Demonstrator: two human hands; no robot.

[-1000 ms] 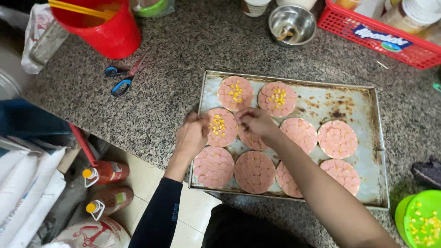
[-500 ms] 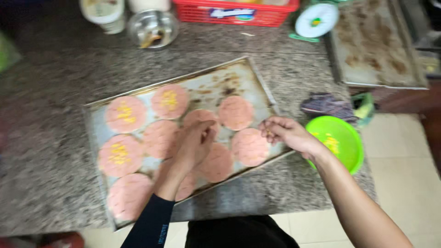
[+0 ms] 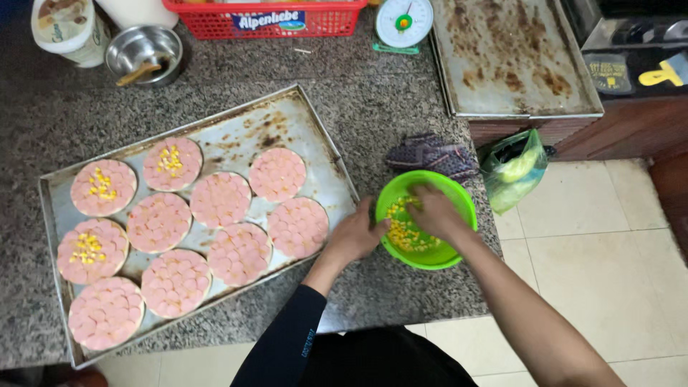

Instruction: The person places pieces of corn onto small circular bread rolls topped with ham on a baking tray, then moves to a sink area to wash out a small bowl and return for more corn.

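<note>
On the speckled granite worktop (image 3: 401, 122), at four o'clock, sits the round green plastic bowl (image 3: 459, 197) of yellow corn kernels (image 3: 405, 233). The left hand (image 3: 355, 235) grips its nine-o'clock rim; the right hand (image 3: 436, 211) dips inside, fingers curled over kernels.

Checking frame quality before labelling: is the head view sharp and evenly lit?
Head view: mostly sharp, evenly lit, soft shadows only; slight blur on the right hand in the round green plastic bowl; mild sheen on the stained metal baking tray; edges bend slightly.
</note>
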